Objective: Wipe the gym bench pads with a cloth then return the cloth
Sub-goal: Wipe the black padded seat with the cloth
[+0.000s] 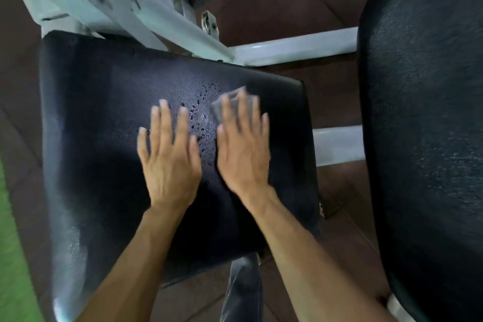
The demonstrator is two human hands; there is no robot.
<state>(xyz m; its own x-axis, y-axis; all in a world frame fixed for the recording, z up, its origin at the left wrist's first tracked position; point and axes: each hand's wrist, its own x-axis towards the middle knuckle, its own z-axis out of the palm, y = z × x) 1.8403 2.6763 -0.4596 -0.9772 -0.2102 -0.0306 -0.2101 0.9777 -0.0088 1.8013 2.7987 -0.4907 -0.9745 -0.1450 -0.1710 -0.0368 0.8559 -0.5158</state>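
Observation:
A black padded bench seat (pixel 104 138) fills the middle of the head view. Water droplets (pixel 201 112) speckle its centre. My left hand (pixel 170 159) lies flat on the pad with fingers spread and nothing in it. My right hand (pixel 243 149) presses a small grey cloth (pixel 232 98) flat against the pad; the cloth shows only past my fingertips and is blurred by motion. A second black pad (pixel 423 125) stands to the right.
A white metal frame (pixel 156 23) with bolts runs behind the seat, and white bars (pixel 295 47) link it to the right pad. Dark reddish-brown floor tiles (pixel 337 191) lie between the pads. A green strip (pixel 13 256) borders the left edge.

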